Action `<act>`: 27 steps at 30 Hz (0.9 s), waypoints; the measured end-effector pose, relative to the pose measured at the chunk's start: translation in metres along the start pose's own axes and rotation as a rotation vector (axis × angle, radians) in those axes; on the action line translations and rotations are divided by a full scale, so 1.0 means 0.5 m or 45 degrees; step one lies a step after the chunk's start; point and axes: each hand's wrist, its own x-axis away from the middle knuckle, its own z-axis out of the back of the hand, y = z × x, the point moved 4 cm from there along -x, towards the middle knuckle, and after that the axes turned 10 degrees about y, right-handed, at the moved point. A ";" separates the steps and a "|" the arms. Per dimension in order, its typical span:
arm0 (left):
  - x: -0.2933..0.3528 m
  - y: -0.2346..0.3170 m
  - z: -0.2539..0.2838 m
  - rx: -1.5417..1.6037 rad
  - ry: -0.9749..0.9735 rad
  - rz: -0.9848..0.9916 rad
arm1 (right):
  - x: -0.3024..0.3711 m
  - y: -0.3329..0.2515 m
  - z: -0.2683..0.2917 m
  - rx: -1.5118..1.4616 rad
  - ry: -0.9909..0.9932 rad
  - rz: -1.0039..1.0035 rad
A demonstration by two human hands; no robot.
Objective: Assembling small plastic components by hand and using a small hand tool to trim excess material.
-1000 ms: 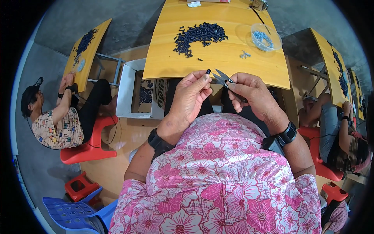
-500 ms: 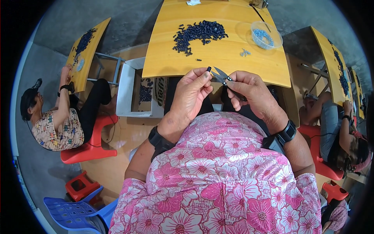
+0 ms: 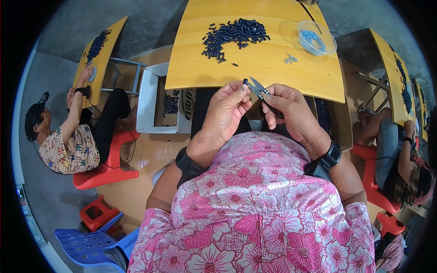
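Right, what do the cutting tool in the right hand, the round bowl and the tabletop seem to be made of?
Cutting tool: metal blades, probably steel, grey with a dull sheen.
Round bowl: likely smooth, clear plastic, given its see-through wall, though glass is possible.
Tabletop: wood or wood-look laminate; yellow, with faint grain-like streaks.

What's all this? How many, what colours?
held piece: one, black, left hand
scissors: one, silver, right hand
table: one, yellow, ahead
side tables: several, yellow, both sides
dark pieces: many, black, on tables
bowl: one, clear, table's right
bits: many, blue, in and beside bowl
boxes: two, white, brown, below table
stools: several, red, both sides
chair: one, blue, lower left
other people: at least two, mixed clothes, both sides
wristbands: two, black, wrists
own shirt: one, pink and white, bottom
hands: two, bare, centre
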 end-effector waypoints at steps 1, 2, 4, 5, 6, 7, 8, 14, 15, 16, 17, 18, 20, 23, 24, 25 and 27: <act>-0.002 -0.003 -0.001 0.032 0.023 0.018 | -0.004 0.004 -0.003 -0.086 0.009 0.014; -0.007 -0.005 -0.002 0.064 0.046 0.037 | -0.008 0.007 -0.006 -0.139 0.009 -0.018; -0.022 -0.010 -0.001 0.091 0.005 0.034 | -0.020 0.013 -0.012 -0.202 -0.001 -0.020; -0.029 -0.011 -0.002 0.122 -0.037 0.028 | -0.026 0.013 -0.015 -0.260 -0.013 -0.021; -0.035 -0.011 -0.003 0.121 -0.038 0.031 | -0.030 0.013 -0.017 -0.266 -0.017 -0.036; -0.041 -0.012 -0.004 0.094 -0.031 0.026 | -0.036 0.011 -0.015 -0.267 -0.015 -0.037; -0.047 -0.011 -0.005 0.066 -0.024 0.020 | -0.042 0.008 -0.012 -0.234 0.000 -0.034; -0.070 0.015 -0.012 -0.038 0.036 -0.033 | -0.072 -0.005 0.007 -0.125 0.007 -0.010; -0.076 0.019 -0.013 -0.036 0.036 -0.030 | -0.078 -0.008 0.008 -0.098 0.004 -0.005; -0.084 0.021 -0.013 -0.066 0.032 -0.030 | -0.084 -0.009 0.010 -0.101 0.007 -0.011; -0.090 0.022 -0.014 -0.097 0.028 -0.029 | -0.091 -0.011 0.011 -0.084 -0.001 0.009; -0.094 0.025 -0.017 -0.097 0.032 -0.022 | -0.098 -0.013 0.013 -0.067 -0.009 0.029; -0.104 0.035 -0.017 -0.194 0.124 -0.034 | -0.113 -0.013 0.019 -0.045 -0.004 -0.011; -0.123 0.035 -0.006 -0.200 0.112 -0.036 | -0.129 -0.013 0.018 -0.066 0.006 -0.077; -0.129 0.032 0.000 -0.196 0.117 -0.033 | -0.133 -0.013 0.015 -0.110 0.016 -0.103; -0.135 0.025 0.004 -0.125 0.063 0.003 | -0.135 -0.009 0.012 -0.107 0.016 -0.109; -0.142 0.018 0.009 -0.050 0.016 0.041 | -0.137 0.006 0.001 -0.597 -0.068 -0.258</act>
